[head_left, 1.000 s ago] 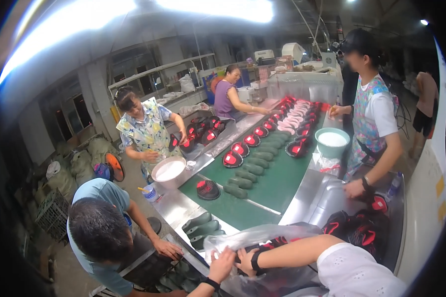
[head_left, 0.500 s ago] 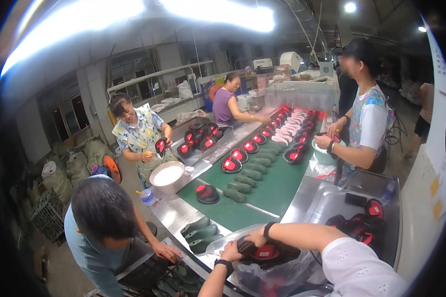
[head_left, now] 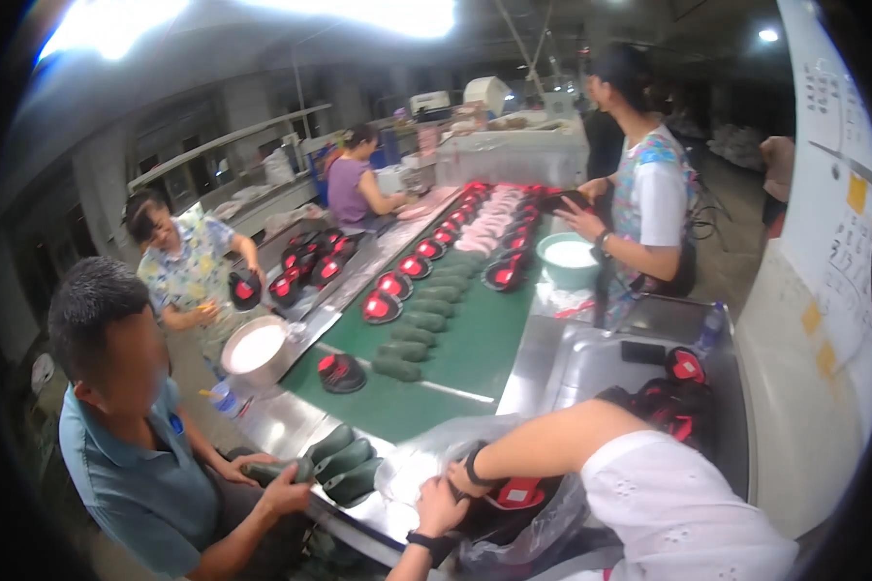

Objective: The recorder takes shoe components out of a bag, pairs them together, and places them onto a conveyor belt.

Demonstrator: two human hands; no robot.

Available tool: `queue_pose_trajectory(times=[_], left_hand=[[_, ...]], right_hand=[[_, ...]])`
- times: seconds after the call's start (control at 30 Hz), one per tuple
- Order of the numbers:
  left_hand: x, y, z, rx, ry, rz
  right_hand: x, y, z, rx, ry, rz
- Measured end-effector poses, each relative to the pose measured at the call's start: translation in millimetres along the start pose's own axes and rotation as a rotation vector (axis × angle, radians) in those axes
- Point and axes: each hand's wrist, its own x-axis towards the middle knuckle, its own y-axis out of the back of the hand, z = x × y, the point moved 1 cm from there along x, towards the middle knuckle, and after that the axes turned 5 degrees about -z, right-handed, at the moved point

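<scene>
My left hand (head_left: 440, 507) and my right hand (head_left: 463, 477) meet at the near edge of the table, fingers closed round a black shoe upper that they mostly hide. Right beside them, a clear plastic bag (head_left: 543, 545) stands open with black shoe uppers (head_left: 519, 493) in it, red lining and a pale label showing. To the left of my hands, several dark green shoe lasts (head_left: 344, 468) lie side by side on the metal edge. A black and red shoe upper (head_left: 341, 374) sits on the green belt (head_left: 455, 392) farther off.
Rows of lasts (head_left: 412, 332), red-lined uppers (head_left: 382, 306) and pink insoles (head_left: 484, 221) run along the belt. A co-worker (head_left: 131, 455) at left holds a green last (head_left: 279, 472). Others stand by a white-filled basin (head_left: 256, 349) and a green bowl (head_left: 568, 259). A metal tray (head_left: 576, 363) holds more uppers.
My view has turned to the right. My hands have drawn closer together over the upper. The near co-worker has straightened and now holds a green last; the co-worker in purple has drawn an arm back from the belt.
</scene>
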Motion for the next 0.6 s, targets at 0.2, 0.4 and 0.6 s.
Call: queue_pose_trajectory(times=[0.2,0.4,0.6], left_hand=[[-2.3,23.1,-74.2,0.038,0.010,-0.283],[18.1,22.5,-73.8,0.348,0.144,-0.329],[1.3,36.7,-31.0,-0.106,-0.201,0.001]], right_hand=[[-60.3,10.3,41.6,0.211,0.106,0.185],[-174.8,29.3,48.4,0.304,0.185,0.537],[-268.6,50.1,42.6,0.521,0.081,1.237]])
